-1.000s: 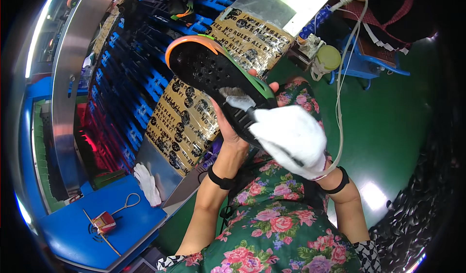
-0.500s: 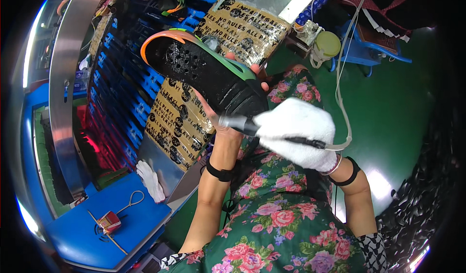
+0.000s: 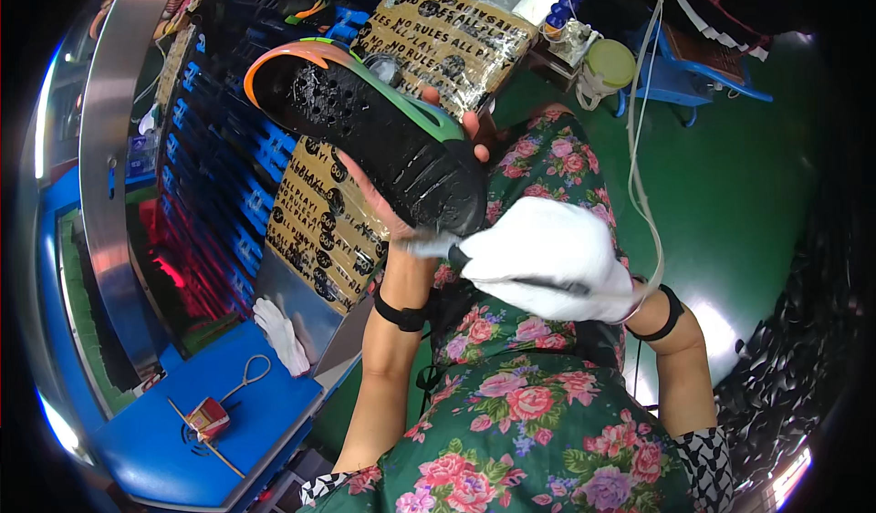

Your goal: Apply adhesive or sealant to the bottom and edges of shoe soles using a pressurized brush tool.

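Note:
My bare left hand [image 3: 374, 191] holds a shoe [image 3: 392, 134] from beneath, fingers wrapped round its right edge. The shoe has a black bottom with small round marks toward the toe, wet-looking glossy patches, and orange and green sides. My right hand [image 3: 552, 262], in a white knitted glove, is closed round a slim black-handled tool [image 3: 456, 256]. The tool's pale, motion-blurred tip [image 3: 424, 244] is by the heel end of the shoe, over my left wrist; I cannot tell whether it touches. A thin clear hose [image 3: 643, 207] runs up from behind the gloved hand.
A tape-covered cardboard surface [image 3: 319, 230] lies beyond the shoe, beside a blue-slatted conveyor [image 3: 265, 162]. At lower left, a blue tabletop [image 3: 137, 440] bears a white glove [image 3: 281, 335] and a red box [image 3: 208, 417]. A blue stool [image 3: 671, 89] and a green-lidded container [image 3: 610, 64] stand at upper right.
The shoe and my left hand have shifted slightly left. My right hand has moved a little left and down with the tool, whose tip is now lower, near the heel edge.

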Available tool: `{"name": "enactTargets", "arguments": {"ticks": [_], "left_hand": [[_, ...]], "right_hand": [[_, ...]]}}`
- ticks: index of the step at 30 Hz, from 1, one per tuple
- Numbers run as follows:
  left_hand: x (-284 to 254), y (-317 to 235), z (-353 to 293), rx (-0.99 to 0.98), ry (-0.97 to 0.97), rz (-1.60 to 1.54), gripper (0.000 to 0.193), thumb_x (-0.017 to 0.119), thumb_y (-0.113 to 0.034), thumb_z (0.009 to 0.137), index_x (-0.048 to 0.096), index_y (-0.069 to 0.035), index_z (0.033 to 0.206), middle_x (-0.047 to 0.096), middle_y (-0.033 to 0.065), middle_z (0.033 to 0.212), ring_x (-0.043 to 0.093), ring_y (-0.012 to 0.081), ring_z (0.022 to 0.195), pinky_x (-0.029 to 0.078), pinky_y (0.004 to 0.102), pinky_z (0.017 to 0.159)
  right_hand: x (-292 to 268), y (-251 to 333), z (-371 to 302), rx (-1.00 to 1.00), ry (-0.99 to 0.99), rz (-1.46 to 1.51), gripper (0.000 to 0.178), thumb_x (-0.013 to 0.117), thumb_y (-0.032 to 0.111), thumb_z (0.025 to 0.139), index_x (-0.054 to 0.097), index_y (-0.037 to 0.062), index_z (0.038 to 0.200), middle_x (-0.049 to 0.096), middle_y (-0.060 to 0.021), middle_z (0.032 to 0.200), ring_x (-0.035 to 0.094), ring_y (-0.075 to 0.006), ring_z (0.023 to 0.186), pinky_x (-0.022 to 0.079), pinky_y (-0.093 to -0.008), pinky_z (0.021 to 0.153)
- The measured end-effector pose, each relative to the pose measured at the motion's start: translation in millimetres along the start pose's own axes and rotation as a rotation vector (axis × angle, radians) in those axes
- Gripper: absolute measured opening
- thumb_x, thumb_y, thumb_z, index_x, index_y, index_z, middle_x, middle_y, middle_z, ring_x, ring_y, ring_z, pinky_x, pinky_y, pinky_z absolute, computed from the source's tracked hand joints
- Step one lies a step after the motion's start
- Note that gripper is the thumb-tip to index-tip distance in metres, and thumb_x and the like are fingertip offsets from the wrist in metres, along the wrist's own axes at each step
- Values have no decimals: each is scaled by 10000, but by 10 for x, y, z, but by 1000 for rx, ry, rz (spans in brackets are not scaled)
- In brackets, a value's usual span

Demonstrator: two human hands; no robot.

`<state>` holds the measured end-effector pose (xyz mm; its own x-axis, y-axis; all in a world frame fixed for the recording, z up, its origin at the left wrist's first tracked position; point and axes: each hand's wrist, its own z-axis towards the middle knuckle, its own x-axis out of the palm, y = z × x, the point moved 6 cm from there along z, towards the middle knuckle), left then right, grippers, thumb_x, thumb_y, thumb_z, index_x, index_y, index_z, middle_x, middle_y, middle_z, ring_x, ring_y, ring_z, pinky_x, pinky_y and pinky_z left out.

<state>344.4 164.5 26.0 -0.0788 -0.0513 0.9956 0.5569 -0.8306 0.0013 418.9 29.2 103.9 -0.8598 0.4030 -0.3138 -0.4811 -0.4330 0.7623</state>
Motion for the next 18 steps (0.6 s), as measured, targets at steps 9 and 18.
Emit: {"name": "enactTargets", "arguments": {"ticks": [9, 18], "left_hand": [[-92, -125, -24, -66, 45, 95, 975, 609, -732, 856, 362, -57, 1515, 421, 202, 1483, 531, 462, 1195, 490, 595, 972], [-40, -124, -3, -171, 76, 191, 1058, 601, -725, 839, 290, 6, 1538, 379, 250, 1498, 561, 468, 1189, 519, 555, 995]], "right_hand": [[49, 26, -63, -2, 139, 84, 257, 797, 65, 780, 758, 96, 1032, 744, -62, 985, 688, -248, 813, 558, -345, 701], [122, 32, -66, -35, 156, 0, 296, 808, 66, 743, 768, 120, 1031, 744, -72, 988, 676, -247, 782, 551, -350, 663]]}}
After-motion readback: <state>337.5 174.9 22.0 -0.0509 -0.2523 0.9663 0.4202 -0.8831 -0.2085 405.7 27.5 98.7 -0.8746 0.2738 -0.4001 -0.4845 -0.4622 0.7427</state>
